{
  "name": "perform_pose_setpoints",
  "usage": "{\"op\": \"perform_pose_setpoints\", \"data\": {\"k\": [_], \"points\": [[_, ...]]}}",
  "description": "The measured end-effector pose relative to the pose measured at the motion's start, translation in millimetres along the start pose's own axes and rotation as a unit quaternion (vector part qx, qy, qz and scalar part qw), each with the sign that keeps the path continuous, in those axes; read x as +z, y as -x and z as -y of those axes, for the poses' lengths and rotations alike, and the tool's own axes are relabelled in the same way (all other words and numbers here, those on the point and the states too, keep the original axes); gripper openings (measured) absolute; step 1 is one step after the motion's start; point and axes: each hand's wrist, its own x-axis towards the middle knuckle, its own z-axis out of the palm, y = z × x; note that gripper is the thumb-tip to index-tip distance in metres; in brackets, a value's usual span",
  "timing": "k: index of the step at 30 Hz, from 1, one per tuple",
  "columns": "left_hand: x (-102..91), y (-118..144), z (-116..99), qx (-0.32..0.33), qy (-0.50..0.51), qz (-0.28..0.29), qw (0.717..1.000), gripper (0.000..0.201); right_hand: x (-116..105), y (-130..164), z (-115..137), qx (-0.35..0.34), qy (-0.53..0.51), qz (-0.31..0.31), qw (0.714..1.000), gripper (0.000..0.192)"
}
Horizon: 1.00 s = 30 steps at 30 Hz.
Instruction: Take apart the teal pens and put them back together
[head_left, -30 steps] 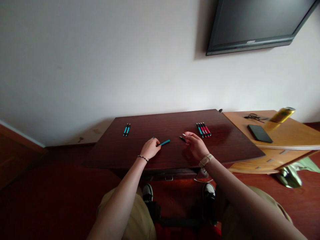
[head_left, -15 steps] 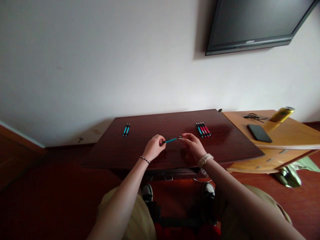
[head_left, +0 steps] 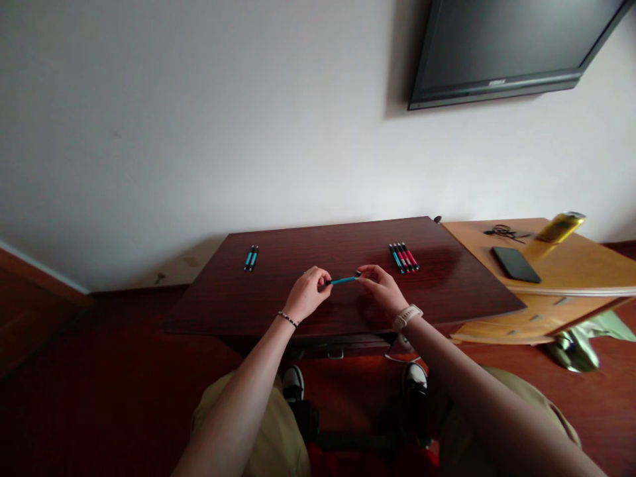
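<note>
While both forearms reach out over the knees, the left hand pinches one end of a blue pen and the right hand pinches the other end, where a dark cap sits; the pen hangs level between them just above the dark table. Farther back lie two blue pens on the left and a row of red and blue pens on the right. Beyond stand a side cabinet bearing a phone and a yellow can, then a wall screen.
</note>
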Motion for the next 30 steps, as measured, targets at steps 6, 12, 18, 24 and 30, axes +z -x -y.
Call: {"op": "perform_pose_setpoints", "data": {"k": [6, 12, 18, 24, 30], "points": [[-0.4, 0, -1, 0.002, -0.004, 0.003, 1.000, 0.010, 2, -1, -4, -0.023, 0.037, 0.003, 0.999, 0.042], [0.3, 0, -2, -0.011, -0.014, 0.005, 1.000, 0.009, 1, 1, -2, -0.041, 0.060, -0.007, 0.997, 0.040], [1.7, 1, -1, -0.014, -0.019, -0.001, 1.000, 0.009, 2, 1, 1, -0.054, 0.051, -0.012, 0.997, 0.039], [3.2, 2, 2, -0.015, -0.024, -0.007, 1.000, 0.010, 3, 2, 5, -0.062, 0.015, 0.003, 0.998, 0.038], [3.9, 4, 2, -0.017, -0.042, 0.001, 0.999, 0.010, 5, 4, 9, -0.071, 0.012, 0.013, 0.997, 0.039]]}}
